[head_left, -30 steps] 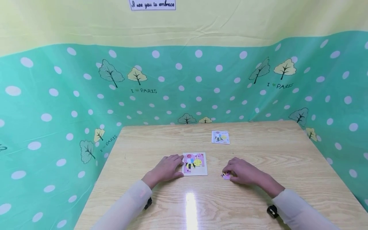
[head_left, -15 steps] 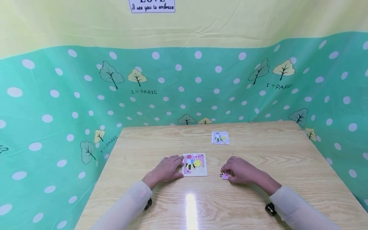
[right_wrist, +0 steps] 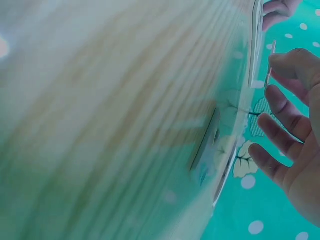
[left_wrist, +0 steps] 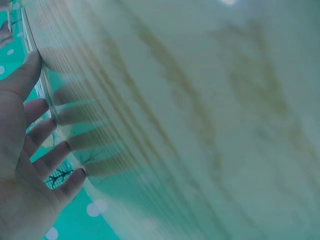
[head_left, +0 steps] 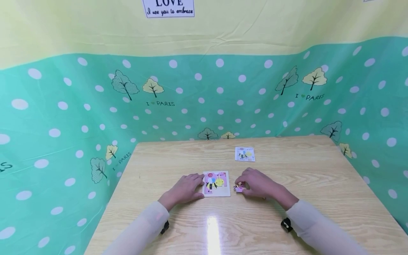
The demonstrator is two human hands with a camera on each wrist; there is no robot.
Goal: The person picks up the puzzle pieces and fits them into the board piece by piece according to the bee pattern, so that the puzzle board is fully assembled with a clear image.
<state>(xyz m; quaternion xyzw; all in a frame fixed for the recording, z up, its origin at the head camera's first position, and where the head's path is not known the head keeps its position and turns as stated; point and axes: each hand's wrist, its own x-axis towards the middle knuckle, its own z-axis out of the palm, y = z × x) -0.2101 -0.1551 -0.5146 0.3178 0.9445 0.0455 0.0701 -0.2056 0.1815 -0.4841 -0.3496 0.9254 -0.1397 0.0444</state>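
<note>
A square puzzle board (head_left: 224, 191) with a bee picture lies at mid-table, its lower right part bare cream. My left hand (head_left: 186, 188) rests at the board's left edge, fingertips touching it; in the left wrist view the left hand's fingers (left_wrist: 52, 160) are spread and fairly straight. My right hand (head_left: 259, 184) pinches a pink and yellow puzzle piece (head_left: 239, 188) just right of the board. The right wrist view shows the puzzle piece (right_wrist: 270, 62) edge-on between thumb and forefinger, held off the table, the other fingers loose.
A square card (head_left: 244, 154) with a matching bee picture lies farther back. Under the right hand, a small flat thing (right_wrist: 205, 140) lies on the wooden table (head_left: 159, 159), mostly hidden in the head view. A polka-dot cloth (head_left: 191, 92) hangs behind the table.
My right hand has moved left toward the board with the puzzle piece, uncovering a bit of the small thing beneath it. The left hand has stayed at the board's edge.
</note>
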